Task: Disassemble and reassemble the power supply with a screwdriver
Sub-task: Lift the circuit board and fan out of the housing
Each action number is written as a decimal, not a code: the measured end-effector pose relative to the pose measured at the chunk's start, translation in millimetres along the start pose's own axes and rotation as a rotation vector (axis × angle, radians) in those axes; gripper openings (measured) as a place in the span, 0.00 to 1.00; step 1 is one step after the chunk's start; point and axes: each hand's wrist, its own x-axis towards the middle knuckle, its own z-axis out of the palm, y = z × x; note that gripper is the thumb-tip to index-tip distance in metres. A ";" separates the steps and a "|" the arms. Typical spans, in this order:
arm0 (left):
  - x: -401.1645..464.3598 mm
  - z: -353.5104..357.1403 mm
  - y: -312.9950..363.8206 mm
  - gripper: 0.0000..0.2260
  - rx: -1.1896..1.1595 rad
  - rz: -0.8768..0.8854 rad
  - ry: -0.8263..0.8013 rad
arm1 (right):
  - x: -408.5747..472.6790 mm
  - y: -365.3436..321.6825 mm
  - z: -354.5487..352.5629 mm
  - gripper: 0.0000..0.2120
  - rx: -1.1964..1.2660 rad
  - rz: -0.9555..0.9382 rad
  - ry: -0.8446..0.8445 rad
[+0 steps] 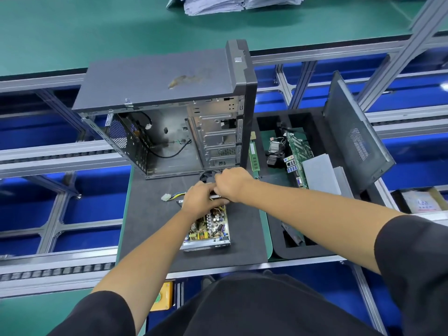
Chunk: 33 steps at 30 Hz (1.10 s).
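In the head view, the power supply [208, 226] is seen lying on the dark mat [150, 226] of the worktop, just in front of the open computer case [169, 112], with its cover off so that the circuit board with its small parts is shown. Its long axis runs away from the person, toward the case. Both hands are met at its far end. The left hand [200, 197] is laid over the far edge of the power supply with the fingers curled down on it, so the box seems to be held steady. The right hand [231, 184] is placed just beyond it, touching the left one, and its fingers are closed around something thin and dark; whether this is the screwdriver or a bundle of cables cannot be told, because the hands hide it. A white plug [165, 197] with coloured wires is seen on the mat just left of the hands. To the right, a foam tray [315, 248] holds a green board [299, 151] and other parts, and a side panel [356, 137] leans against it. It is judged that the coming move depends on the far end of the box, where both hands are equally near, the right hand slightly beyond.
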 end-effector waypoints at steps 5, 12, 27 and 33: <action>-1.8 -1.6 4.1 0.11 0.017 0.008 0.016 | -0.2 -21.2 -0.5 0.12 0.180 0.217 -0.069; -6.7 -2.9 9.4 0.13 -0.088 -0.045 0.062 | 1.6 0.3 -17.7 0.15 0.076 -0.036 -0.127; -1.3 -4.9 11.3 0.19 -0.012 -0.093 0.018 | -1.5 -3.5 -3.3 0.15 0.160 -0.034 -0.068; -3.9 -10.0 9.3 0.16 -0.039 -0.059 -0.051 | 0.9 -8.9 -3.5 0.15 0.409 0.083 -0.155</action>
